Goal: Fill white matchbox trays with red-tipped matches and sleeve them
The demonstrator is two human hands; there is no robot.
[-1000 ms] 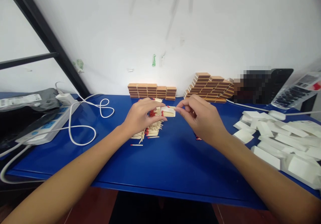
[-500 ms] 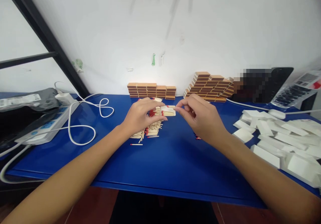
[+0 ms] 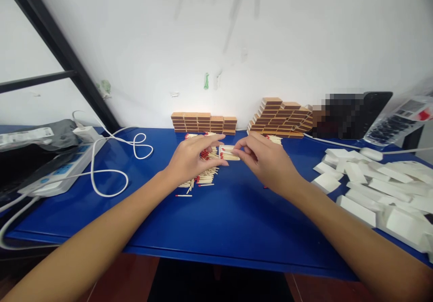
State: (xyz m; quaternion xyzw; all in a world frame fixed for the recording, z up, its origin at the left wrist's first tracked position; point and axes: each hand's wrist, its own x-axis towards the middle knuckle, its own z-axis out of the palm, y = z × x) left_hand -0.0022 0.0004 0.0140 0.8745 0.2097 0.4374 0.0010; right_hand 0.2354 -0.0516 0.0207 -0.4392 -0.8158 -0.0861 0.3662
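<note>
A small white matchbox tray (image 3: 220,151) with matches (image 3: 228,155) in it lies between my hands, the red heads toward the left. My left hand (image 3: 194,157) curves round the tray's left end, thumb along the near side and index finger raised beyond the far side. At the tray's right end, my right hand (image 3: 267,160) pinches thumb and forefinger together on the matches; how many it grips is hidden. Under and beside my left hand spreads a pile of loose matches (image 3: 207,176). One single match (image 3: 183,195) lies apart in front of it.
Brown matchbox sleeves stand stacked along the wall, one low row (image 3: 203,122) and one taller stack (image 3: 280,118). More matches (image 3: 274,139) lie behind my right hand. White trays (image 3: 368,185) are heaped at right; a power strip (image 3: 64,171) and white cables (image 3: 110,170) lie at left.
My right hand has moved slightly down and left, bringing its fingertips over the tray's right end. The tray has shifted a little right and nearer. My left hand has barely moved.
</note>
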